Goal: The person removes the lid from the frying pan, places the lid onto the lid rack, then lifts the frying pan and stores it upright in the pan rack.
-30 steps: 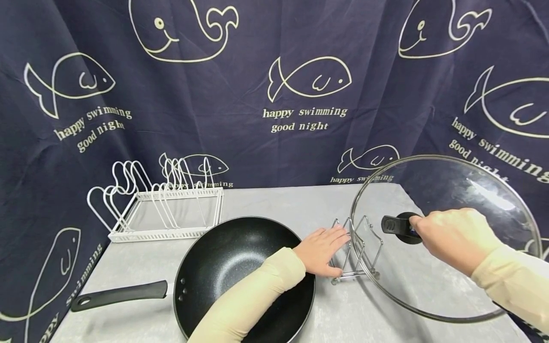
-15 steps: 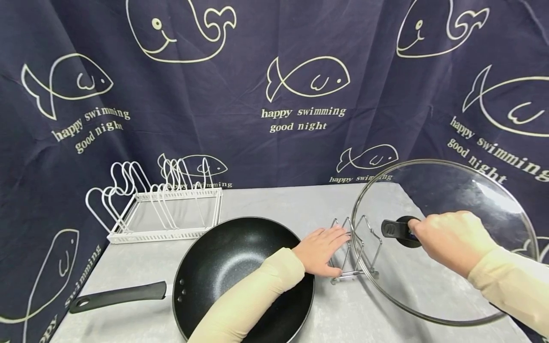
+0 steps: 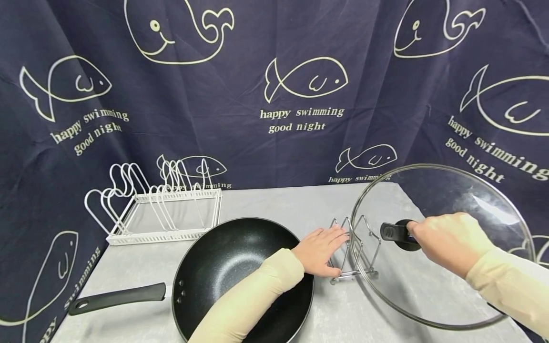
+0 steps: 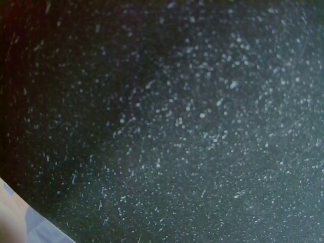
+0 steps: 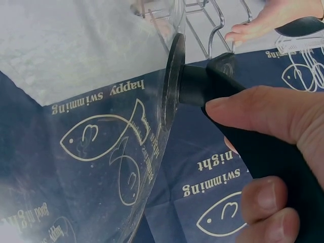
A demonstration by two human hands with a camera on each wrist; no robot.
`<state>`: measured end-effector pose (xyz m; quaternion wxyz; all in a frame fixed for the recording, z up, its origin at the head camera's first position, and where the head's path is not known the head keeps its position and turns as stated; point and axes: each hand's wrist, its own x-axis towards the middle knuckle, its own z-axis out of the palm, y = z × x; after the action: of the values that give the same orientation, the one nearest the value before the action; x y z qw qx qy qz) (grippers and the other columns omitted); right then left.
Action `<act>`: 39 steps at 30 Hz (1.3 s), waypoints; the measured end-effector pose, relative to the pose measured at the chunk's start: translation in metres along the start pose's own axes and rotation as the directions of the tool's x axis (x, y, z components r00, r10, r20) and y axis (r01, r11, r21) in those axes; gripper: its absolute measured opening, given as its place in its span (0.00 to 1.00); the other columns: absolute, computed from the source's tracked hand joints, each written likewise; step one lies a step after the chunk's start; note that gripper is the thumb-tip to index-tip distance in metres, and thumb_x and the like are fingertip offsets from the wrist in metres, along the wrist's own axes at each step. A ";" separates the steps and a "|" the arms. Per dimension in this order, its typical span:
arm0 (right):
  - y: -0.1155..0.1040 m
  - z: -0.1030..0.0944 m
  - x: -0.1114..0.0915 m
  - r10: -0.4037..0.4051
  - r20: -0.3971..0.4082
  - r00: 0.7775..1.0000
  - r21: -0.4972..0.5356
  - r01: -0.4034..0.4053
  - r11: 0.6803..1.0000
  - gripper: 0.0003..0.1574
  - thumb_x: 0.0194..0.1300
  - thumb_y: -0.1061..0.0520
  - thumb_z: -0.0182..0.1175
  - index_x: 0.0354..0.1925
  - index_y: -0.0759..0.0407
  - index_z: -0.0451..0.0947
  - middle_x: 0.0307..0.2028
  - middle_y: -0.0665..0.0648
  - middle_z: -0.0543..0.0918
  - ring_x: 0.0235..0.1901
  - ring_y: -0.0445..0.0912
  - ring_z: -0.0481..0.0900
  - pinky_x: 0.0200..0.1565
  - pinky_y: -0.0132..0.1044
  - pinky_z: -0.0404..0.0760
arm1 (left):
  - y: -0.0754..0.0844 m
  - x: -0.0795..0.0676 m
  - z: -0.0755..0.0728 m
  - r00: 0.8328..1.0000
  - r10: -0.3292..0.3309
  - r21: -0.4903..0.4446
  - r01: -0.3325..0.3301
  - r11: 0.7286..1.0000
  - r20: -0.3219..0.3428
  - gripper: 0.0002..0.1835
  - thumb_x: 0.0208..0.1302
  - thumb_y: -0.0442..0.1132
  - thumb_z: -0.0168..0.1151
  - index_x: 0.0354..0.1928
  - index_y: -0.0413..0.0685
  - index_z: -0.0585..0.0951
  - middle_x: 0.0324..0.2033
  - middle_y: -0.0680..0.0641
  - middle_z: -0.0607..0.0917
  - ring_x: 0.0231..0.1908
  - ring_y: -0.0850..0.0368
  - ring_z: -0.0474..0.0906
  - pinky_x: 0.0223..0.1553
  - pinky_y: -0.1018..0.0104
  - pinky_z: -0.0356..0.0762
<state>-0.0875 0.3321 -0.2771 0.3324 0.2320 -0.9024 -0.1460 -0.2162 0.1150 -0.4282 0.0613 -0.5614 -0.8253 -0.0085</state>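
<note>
My right hand [image 3: 452, 243] grips the black handle [image 5: 268, 136] of a large glass lid [image 3: 463, 281], fingers curled round it in the right wrist view. The lid stands tilted, and its metal rim overlaps a small chrome wire rack [image 3: 372, 257] at its left edge. With fingers stretched out, my left hand [image 3: 321, 251] rests at the left side of that rack. Below the left forearm lies a black wok [image 3: 214, 252], its long handle [image 3: 120, 297] pointing left. Speckled black wok coating [image 4: 202, 121] fills the left wrist view.
A white rack [image 3: 160, 233] with upright wire loops stands at the back left of the grey table [image 3: 274, 200]. Behind the table hangs a dark blue curtain [image 3: 240, 105] printed with fish and whales.
The lid's top edge has sunk a little, and my right hand has moved slightly down and left with it. My left hand stays at the wire rack.
</note>
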 end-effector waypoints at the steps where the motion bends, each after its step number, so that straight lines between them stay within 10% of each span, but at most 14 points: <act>1: 0.000 0.000 0.000 -0.004 -0.001 1.000 0.002 0.004 1.000 0.20 0.35 0.70 0.54 0.13 0.51 0.55 0.06 0.47 0.58 0.04 0.49 0.57 0.05 0.50 0.58 | 0.000 0.000 0.000 1.000 0.000 -0.004 0.000 1.000 0.001 0.47 0.57 0.64 0.56 0.74 0.51 0.54 0.73 0.52 0.55 0.72 0.58 0.45 0.68 0.61 0.50; 24: -0.001 0.005 -0.006 0.001 -0.017 1.000 0.005 -0.001 1.000 0.19 0.38 0.69 0.51 0.13 0.50 0.53 0.07 0.46 0.55 0.04 0.48 0.56 0.05 0.50 0.57 | 0.002 -0.001 0.001 1.000 0.009 0.003 -0.009 1.000 -0.007 0.46 0.57 0.64 0.54 0.73 0.50 0.55 0.72 0.51 0.56 0.72 0.58 0.45 0.68 0.62 0.50; 32: 0.004 0.005 -0.004 0.002 0.029 1.000 0.025 -0.003 1.000 0.33 0.16 0.56 0.77 0.12 0.48 0.59 0.06 0.45 0.61 0.05 0.46 0.59 0.06 0.49 0.59 | 0.000 0.000 0.000 1.000 0.005 -0.017 -0.005 1.000 -0.009 0.44 0.60 0.64 0.52 0.73 0.50 0.55 0.73 0.51 0.56 0.72 0.58 0.44 0.68 0.61 0.50; 39: 0.006 0.007 -0.004 -0.001 0.007 1.000 0.033 0.001 0.999 0.29 0.18 0.58 0.72 0.12 0.48 0.58 0.06 0.44 0.59 0.05 0.45 0.57 0.06 0.47 0.56 | 0.001 0.001 0.000 1.000 0.010 -0.012 -0.010 1.000 -0.018 0.44 0.60 0.64 0.52 0.73 0.50 0.56 0.72 0.51 0.56 0.72 0.57 0.45 0.68 0.61 0.50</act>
<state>-0.0915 0.3400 -0.2813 0.3255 0.2375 -0.9056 -0.1322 -0.2158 0.1157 -0.4280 0.0654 -0.5659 -0.8217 -0.0181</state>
